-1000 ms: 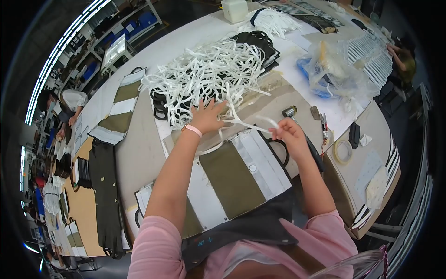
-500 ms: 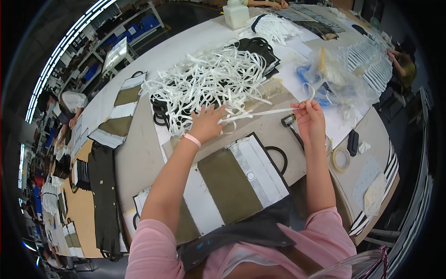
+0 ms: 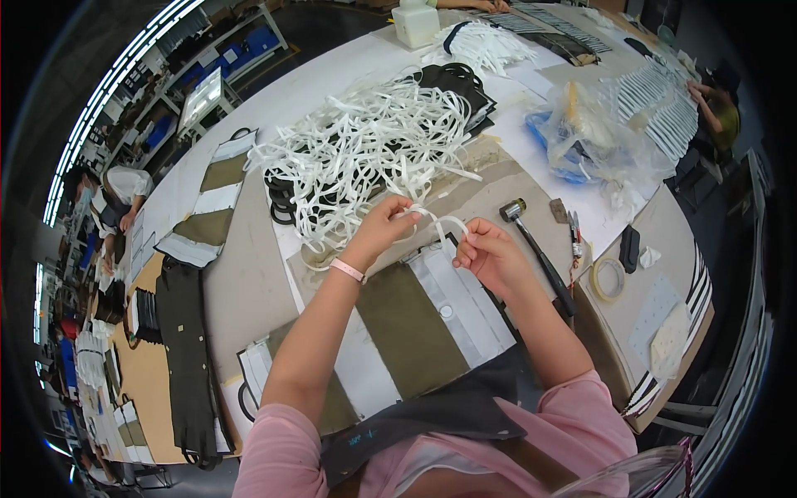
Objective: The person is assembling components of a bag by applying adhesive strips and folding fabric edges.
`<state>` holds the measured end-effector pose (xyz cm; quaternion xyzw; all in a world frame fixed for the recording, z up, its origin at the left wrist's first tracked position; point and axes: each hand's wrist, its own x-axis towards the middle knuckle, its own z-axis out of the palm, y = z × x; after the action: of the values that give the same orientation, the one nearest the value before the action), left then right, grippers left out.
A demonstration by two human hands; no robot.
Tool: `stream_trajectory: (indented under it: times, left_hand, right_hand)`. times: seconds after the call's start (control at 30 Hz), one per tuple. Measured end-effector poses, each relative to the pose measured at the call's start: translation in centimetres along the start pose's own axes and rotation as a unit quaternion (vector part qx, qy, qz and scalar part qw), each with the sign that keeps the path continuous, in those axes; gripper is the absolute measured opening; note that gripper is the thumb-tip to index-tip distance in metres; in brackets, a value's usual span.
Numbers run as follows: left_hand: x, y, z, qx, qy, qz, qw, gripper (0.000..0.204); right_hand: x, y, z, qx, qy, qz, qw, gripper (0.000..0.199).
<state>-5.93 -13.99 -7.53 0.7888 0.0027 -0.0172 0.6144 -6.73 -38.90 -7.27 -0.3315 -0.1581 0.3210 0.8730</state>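
Note:
Close together at the near edge of a tangled pile of white strips, my two hands pinch one narrow white strip, which bends in a short arc between them. My left hand is closed on it near the pile. Fingers and thumb of my right hand grip it further right. Below them lies a flat bag piece with olive and white bands and dark edging. My forearms cross over its sides, and my right hand is above its upper right corner.
Right of my hands lie a hammer, a pair of pliers-like tools, a tape roll and a black oblong object. Clear plastic bags sit beyond. A long dark bag piece lies left. Other people work around the table.
My right hand has moved left and down toward my left hand, so the strip, stretched taut before, now curves. My left hand has turned from spread fingers to a pinch.

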Motion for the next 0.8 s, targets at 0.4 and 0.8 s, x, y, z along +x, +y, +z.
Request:
stream_trajectory:
  times: [0.4,0.8]
  left_hand:
    - [-0.4,1.9,-2.6,-0.135,-0.019,-0.086,0.987,0.018]
    - [-0.8,2.2,-2.4,-0.110,-0.040,-0.077,0.990,0.012]
  right_hand:
    - [1.9,0.4,-3.6,0.033,0.097,0.005,0.995,0.004]
    - [3.0,1.0,-1.2,-0.393,0.046,0.028,0.918,0.015]
